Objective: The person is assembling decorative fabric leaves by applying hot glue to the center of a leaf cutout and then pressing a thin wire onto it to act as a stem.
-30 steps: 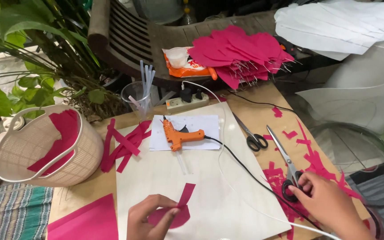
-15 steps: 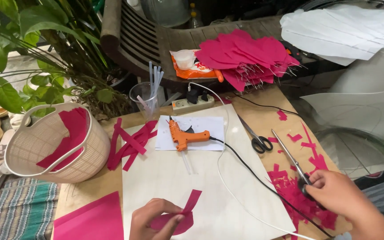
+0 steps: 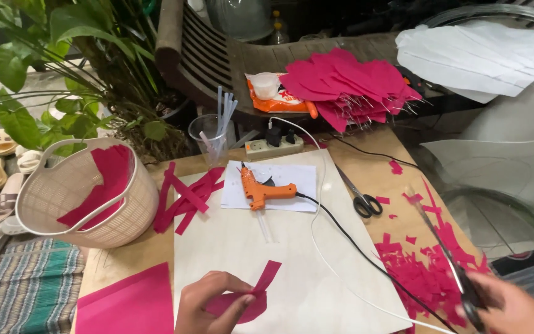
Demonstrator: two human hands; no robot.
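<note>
Since a second ago, the right hand has been sliding from beside the scraps toward the lower right corner, carrying long scissors whose blades are now lifting off the surface; the left hand has barely been moving.

A white board is covering the middle of the wooden surface. At its left a beige basket is standing with pink paper inside, and a pink sheet is lying in front of it. Behind, on a bench, a stack of pink cutouts is resting. Pink scraps are spreading along the right edge, and pink strips are lying between basket and board. An orange glue gun is sitting on white paper, its black cord running toward the right hand. Small black scissors are lying just right of the board.

The left hand is pinching a rounded pink piece with a tab, pressing it against the board's near edge. The right hand is closing around the long scissors' handles.
</note>
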